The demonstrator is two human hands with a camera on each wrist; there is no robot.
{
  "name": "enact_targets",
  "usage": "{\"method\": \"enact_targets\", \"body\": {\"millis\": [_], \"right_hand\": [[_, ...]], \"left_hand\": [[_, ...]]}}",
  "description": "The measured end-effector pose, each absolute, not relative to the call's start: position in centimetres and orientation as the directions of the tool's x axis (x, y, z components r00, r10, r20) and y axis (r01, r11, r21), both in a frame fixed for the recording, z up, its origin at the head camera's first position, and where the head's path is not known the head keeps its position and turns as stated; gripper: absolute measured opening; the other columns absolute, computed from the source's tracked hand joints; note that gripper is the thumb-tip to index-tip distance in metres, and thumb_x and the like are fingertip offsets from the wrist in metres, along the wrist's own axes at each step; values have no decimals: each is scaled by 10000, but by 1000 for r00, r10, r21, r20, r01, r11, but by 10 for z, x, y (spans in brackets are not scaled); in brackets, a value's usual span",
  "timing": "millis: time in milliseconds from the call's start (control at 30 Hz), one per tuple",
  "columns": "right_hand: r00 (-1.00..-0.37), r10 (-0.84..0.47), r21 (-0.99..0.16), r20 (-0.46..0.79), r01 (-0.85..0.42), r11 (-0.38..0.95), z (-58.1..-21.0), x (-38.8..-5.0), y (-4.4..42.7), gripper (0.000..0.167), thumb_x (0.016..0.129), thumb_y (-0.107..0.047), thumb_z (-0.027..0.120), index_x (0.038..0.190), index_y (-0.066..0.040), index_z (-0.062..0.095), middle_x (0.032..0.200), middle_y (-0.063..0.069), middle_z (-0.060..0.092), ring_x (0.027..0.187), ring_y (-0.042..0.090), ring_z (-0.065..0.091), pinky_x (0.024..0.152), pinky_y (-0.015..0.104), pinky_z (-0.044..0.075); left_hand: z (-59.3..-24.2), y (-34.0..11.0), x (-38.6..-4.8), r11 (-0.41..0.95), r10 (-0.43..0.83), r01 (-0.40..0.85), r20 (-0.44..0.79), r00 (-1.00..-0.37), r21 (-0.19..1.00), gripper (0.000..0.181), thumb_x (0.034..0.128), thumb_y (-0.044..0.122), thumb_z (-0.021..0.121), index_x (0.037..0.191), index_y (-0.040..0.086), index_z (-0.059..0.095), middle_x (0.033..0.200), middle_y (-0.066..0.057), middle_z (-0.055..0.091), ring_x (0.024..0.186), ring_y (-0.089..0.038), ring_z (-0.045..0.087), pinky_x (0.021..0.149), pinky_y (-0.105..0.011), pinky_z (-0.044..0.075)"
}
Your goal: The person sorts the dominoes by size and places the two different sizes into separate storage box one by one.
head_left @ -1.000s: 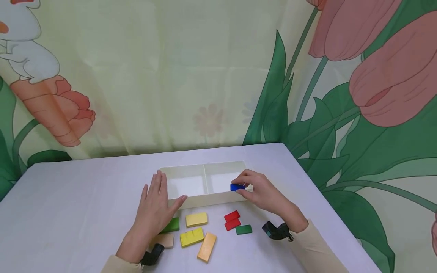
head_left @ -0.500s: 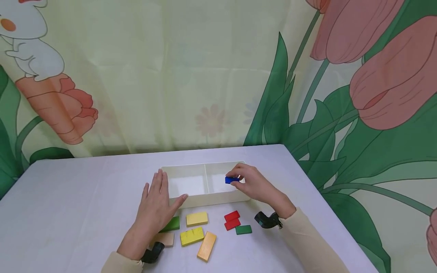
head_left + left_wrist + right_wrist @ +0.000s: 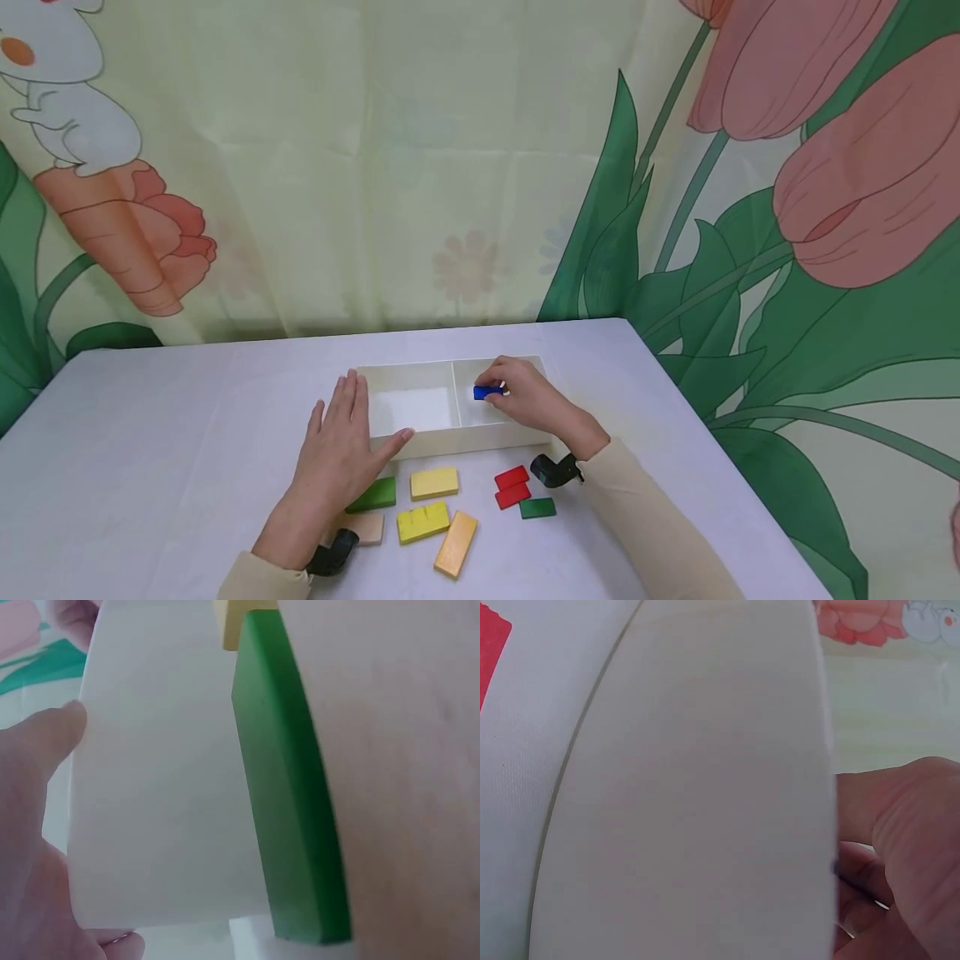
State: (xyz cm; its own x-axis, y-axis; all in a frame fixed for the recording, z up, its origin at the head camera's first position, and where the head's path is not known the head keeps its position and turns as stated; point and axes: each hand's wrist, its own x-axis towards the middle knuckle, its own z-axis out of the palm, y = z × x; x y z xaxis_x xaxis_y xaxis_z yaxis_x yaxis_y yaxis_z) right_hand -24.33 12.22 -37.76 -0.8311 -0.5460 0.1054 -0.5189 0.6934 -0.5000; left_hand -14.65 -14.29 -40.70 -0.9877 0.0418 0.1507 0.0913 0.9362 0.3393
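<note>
Small rect. blue block (image 3: 485, 392) is pinched btwn thumb & fingertips of R hand (image 3: 528, 398), its L end left showing, held over R compt. of smooth cream tray (image 3: 472, 439). Tray's L end is touched by L hand (image 3: 336, 446), fingers straight. Smooth green block (image 3: 377, 494) & faintly grained tan block (image 3: 367, 529) are set near L wrist.

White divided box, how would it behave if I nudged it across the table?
The box is probably stiff: its sides look straight. Being low and wide, it should slide rather than tip. Its thin-looking rim suggests it's light for its size.
</note>
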Motion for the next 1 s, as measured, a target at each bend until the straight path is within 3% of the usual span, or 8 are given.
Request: {"method": "enact_targets", "body": {"millis": [733,1000], "right_hand": [[-825,-556,-395,100,-546,739,-392,-258,95,198,873,-7,724,1067,-42,738,1038,72,712,943,187,648,902,324,575],[-811,-581,-397,65,-555,731,-397,-262,87,202,879,78,643,1004,-40,750,969,63,723,869,168,622,873,337,571]], "left_hand": [[-406,-142,-145,943,82,124,143,-986,309,1018,935,665,482,1545,-81,154,1639,-249,126,1526,-397,140,1227,-596,129],[-408,-142,-144,945,67,109,145,-987,307,1023,931,667,486,1545,-80,154,1638,-250,130,1526,-396,140,1225,-596,139]]}}
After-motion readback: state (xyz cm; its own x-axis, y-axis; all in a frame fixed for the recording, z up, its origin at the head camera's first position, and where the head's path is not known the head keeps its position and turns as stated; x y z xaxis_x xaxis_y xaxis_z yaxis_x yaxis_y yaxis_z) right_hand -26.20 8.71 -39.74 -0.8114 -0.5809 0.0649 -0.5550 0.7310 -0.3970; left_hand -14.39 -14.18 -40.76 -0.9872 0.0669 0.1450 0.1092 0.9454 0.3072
